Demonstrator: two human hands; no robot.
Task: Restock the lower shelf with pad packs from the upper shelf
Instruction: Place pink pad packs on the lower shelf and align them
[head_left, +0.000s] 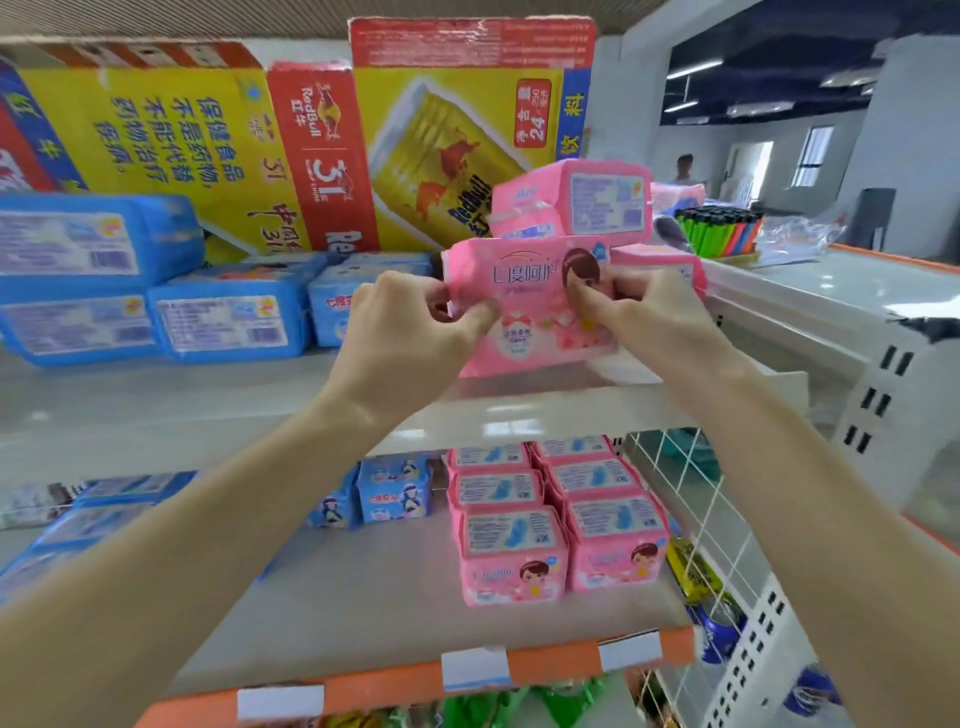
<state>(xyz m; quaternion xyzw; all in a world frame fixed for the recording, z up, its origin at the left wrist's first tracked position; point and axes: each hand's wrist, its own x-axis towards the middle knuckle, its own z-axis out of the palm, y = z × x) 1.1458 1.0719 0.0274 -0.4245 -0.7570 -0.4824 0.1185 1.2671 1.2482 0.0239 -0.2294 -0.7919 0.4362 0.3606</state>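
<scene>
A pink pad pack (535, 317) is held upright just above the front of the upper shelf (260, 415). My left hand (410, 332) pinches its left edge and my right hand (634, 312) pinches its right side. More pink packs (571, 200) are stacked behind it on the upper shelf. On the lower shelf (374, 597) stand two rows of pink packs (561, 525) at the right, next to the wire side panel.
Blue pad packs (156, 280) fill the left of the upper shelf, and smaller blue packs (395, 493) sit at the back of the lower shelf. Yellow and red cartons (311, 145) stand behind. Lighters (722, 231) lie on a counter at right. A person stands far off.
</scene>
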